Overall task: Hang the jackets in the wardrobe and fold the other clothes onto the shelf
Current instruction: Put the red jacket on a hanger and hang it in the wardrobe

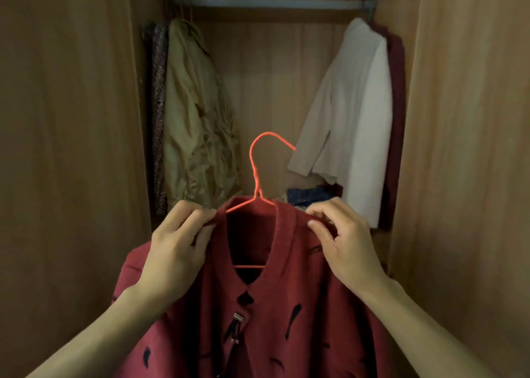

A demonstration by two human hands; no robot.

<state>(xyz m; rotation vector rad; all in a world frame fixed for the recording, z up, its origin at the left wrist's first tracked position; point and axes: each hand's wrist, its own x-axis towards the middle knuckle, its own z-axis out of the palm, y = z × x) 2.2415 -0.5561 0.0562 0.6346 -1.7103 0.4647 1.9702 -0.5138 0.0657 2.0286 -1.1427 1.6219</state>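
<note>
Fingers of both hands — left hand [175,251], right hand [344,245] — pinch the red jacket [286,320] collar on its hanger [255,174].

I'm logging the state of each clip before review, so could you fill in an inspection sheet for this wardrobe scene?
Surface: the rail runs across the top of the wardrobe, bare in its middle stretch.
Job's things: a red jacket sits on an orange hanger, held below the rail, not yet hung.
Clutter: blue folded cloth lies low at the back.
Hands: left hand pinches the collar on its side; right hand pinches the other side.
Cables: nothing seen.
Surroundings: an olive jacket hangs at left beside a patterned garment; a cream jacket hangs at right over a dark red garment; both wooden doors stand open.
</note>
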